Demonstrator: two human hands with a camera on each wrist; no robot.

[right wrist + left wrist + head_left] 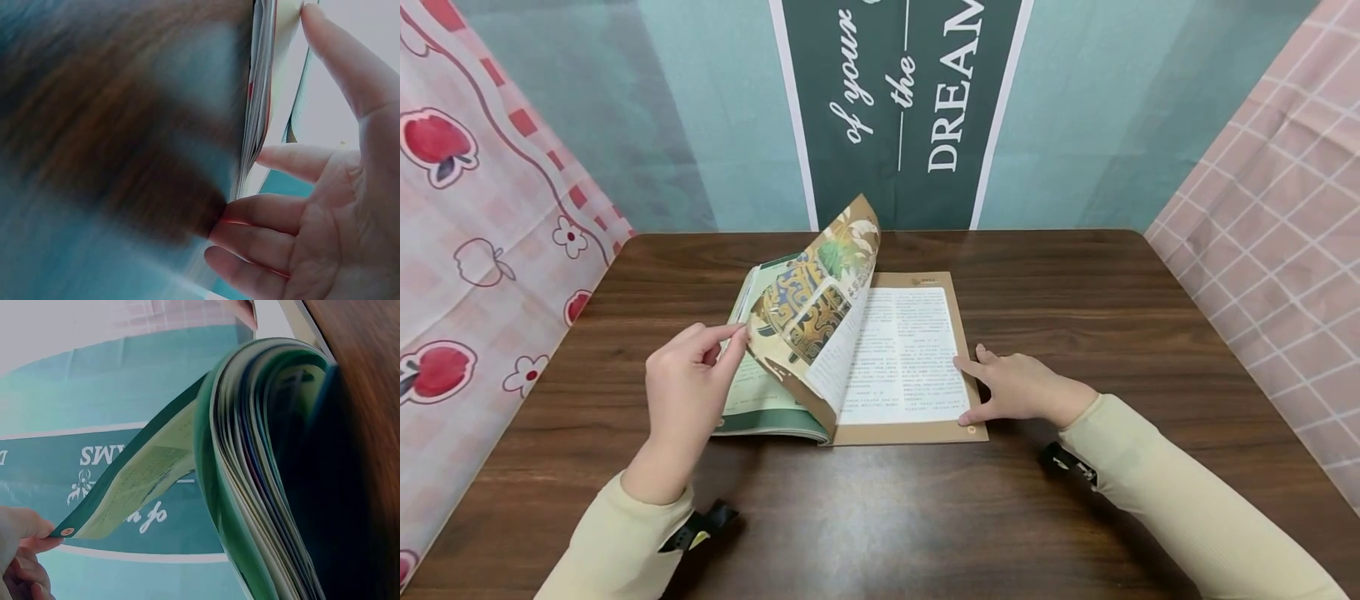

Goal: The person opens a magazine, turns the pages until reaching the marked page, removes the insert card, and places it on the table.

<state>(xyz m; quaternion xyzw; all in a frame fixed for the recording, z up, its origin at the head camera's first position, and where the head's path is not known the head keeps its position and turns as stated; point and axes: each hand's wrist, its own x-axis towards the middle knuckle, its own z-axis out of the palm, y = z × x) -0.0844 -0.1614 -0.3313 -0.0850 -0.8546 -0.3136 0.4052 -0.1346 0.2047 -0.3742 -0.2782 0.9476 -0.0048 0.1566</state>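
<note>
An open magazine [901, 362] lies on the table. My left hand [688, 383] pinches the edge of one page [808, 312] between thumb and fingertips; the page is lifted and curls over the left half, with a colourful picture on its face. In the left wrist view, the left hand [26, 550] holds the corner of that green-bordered page [147, 465], beside the thick curved stack of pages. My right hand [1018, 387] rests at the magazine's right edge, thumb and index fingertip on the printed page. In the right wrist view its fingers [269, 240] are spread along the page edges.
The dark wooden table [880, 517] carries the magazine near its middle. A teal cloth with lettering [910, 108] hangs behind. Patterned cloths stand at the left [482, 250] and right [1285, 192]. Black straps [700, 527] are on both wrists.
</note>
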